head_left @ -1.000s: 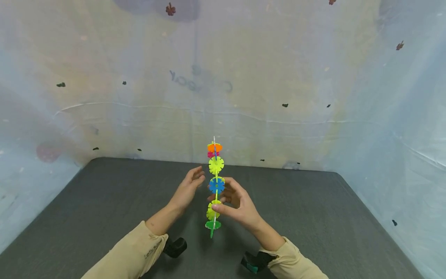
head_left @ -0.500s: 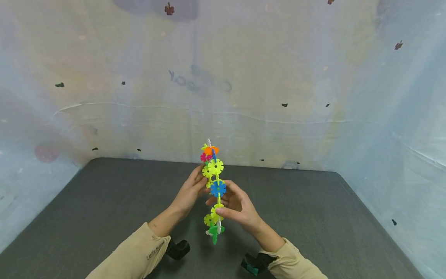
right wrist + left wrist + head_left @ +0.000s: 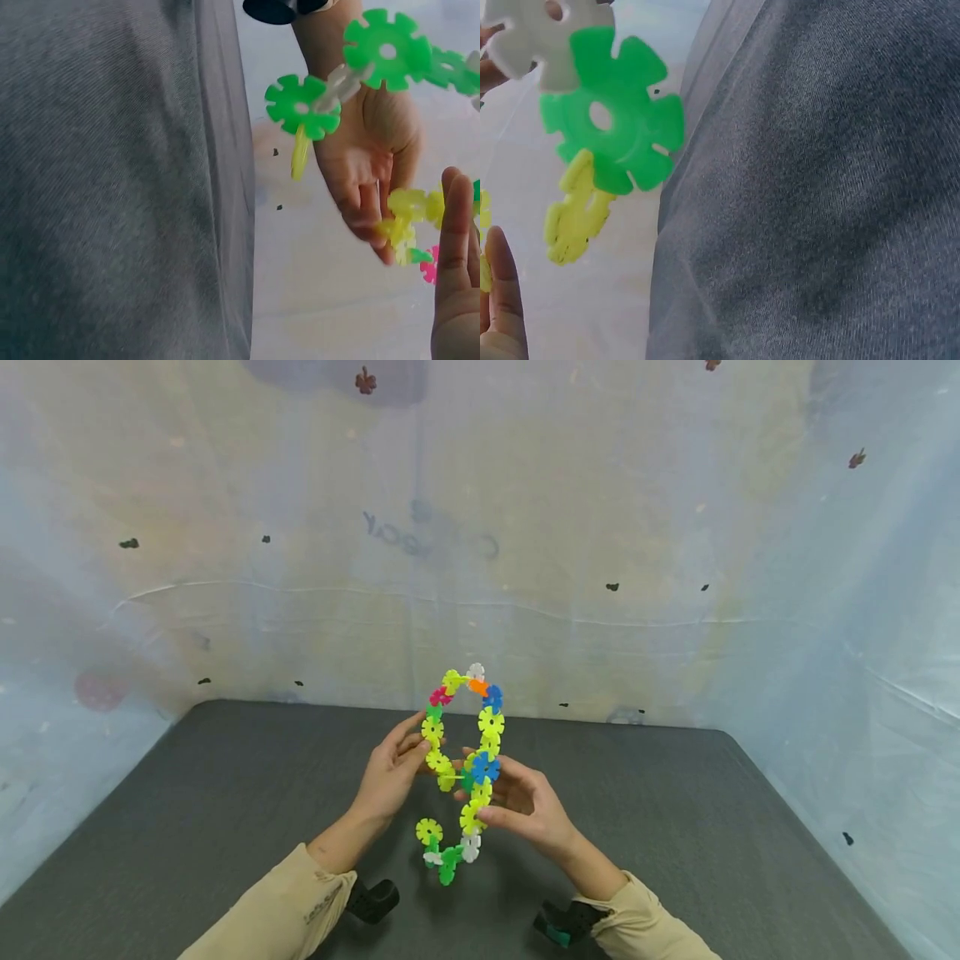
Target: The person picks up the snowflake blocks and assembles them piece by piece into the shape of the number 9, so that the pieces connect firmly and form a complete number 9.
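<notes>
A chain of linked plastic snowflake discs stands upright in the head view, its top a closed loop and its lower end a hook curling left. Most discs are yellow, with green, white, blue, pink and orange ones among them. My left hand pinches yellow discs on the loop's left side, thumb in front and fingers behind. On the right, my right hand grips the stem, its thumb on a yellow disc below the blue disc. A green disc at the hook looms close in the left wrist view.
A dark grey cloth-covered table lies below the hands. Behind it and at both sides hangs a pale translucent sheet with small dark marks. Black wrist straps hang below the sleeves.
The disc chain has turned from edge-on to facing the camera, so its loop and hook now show. My left hand has come onto the loop's left side; the right hand has kept its grip.
</notes>
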`<state>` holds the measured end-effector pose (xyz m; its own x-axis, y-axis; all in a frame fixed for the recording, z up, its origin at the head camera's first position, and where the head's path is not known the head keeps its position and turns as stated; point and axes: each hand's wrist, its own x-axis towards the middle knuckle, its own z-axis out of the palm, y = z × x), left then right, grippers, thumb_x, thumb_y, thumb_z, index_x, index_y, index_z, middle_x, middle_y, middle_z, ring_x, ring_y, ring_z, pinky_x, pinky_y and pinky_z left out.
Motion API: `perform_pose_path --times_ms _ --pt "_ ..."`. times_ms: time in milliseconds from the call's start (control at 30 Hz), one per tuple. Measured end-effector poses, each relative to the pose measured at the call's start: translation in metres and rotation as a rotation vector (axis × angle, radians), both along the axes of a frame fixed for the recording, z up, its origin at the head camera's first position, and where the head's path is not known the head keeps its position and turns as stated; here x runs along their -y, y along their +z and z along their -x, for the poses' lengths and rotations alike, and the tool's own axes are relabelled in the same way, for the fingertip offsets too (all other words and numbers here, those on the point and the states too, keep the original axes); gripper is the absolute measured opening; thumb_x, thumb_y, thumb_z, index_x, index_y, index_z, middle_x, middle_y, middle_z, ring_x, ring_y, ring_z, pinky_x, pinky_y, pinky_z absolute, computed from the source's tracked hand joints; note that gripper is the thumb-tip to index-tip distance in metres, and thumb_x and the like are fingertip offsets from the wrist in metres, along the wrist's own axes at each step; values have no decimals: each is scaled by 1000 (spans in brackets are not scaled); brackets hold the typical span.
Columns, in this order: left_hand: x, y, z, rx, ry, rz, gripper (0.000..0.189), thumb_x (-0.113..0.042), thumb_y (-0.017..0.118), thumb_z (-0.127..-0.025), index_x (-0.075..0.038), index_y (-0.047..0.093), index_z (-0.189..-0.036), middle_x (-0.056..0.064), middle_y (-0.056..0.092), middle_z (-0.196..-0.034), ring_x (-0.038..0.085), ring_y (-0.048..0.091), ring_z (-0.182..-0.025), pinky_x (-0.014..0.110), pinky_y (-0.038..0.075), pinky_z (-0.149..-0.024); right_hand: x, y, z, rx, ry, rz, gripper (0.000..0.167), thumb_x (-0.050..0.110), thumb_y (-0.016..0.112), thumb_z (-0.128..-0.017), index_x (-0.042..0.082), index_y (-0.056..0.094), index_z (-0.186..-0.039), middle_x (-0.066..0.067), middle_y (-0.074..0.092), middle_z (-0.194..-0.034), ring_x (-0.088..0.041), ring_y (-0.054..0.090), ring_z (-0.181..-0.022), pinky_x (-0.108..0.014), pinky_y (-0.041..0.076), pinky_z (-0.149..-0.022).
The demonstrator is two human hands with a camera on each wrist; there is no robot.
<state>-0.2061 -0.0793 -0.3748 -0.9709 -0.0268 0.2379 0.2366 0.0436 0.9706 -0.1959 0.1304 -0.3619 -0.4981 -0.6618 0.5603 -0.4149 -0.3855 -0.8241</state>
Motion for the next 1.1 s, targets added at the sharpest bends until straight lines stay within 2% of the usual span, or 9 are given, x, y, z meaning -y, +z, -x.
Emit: perform_pose_path --times_ms 133,300,467,533,700,900,1100 --pt "2 2 -2 3 18 -5 47 -10 49 -100 -10 39 -146 24 60 -120 7 64 -87 35 55 -79 -5 -2 1 -8 -31 -12 53 6 57 -94 -3 39 -143 -4 53 -140 -21 62 -115 -37 50 -96" --pt "4 3 -5 24 42 1 46 -11 50 -100 -9 40 -145 21 59 -118 3 62 -80 29 54 -79 -13 -8 2 -43 -85 -42 58 4 60 -92 -18 33 -139 1 54 -139 -13 60 -117 -31 51 -94" --pt "5 3 -5 26 56 -19 45 -10 52 -99 -8 43 -143 18 57 -112 1 61 -78 23 54 -72 -20 -14 3 12 -154 -73 63 4 66 -89 -20 33 -137 3 59 -130 -9 62 -110 -26 54 -87" --pt "5 3 -5 25 63 -24 45 -11 52 -99 -8 43 -143 17 58 -109 1 61 -77 23 54 -72 -23 -16 4 36 -172 -79 65 4 67 -88 -21 33 -137 4 61 -125 -7 63 -106 -25 54 -85" --pt "4 2 -4 38 79 -9 45 -12 54 -98 -7 44 -142 17 58 -108 4 62 -74 34 57 -76 -33 -22 7 54 -187 -72 62 1 66 -88 -21 33 -136 5 62 -119 -5 65 -99 -23 55 -81" --pt "2 1 -6 80 72 17 47 -15 55 -99 -7 43 -143 15 53 -110 10 65 -76 36 57 -75 -43 -28 8 107 -182 -72 55 0 65 -89 -8 41 -137 7 60 -120 -5 66 -99 -22 55 -81" --pt "-1 -1 -6 92 60 27 47 -15 55 -99 -5 42 -143 17 50 -114 16 67 -80 36 58 -75 -48 -29 9 157 -233 -147 63 1 67 -88 -21 32 -135 6 59 -118 -5 66 -97 -23 55 -81"
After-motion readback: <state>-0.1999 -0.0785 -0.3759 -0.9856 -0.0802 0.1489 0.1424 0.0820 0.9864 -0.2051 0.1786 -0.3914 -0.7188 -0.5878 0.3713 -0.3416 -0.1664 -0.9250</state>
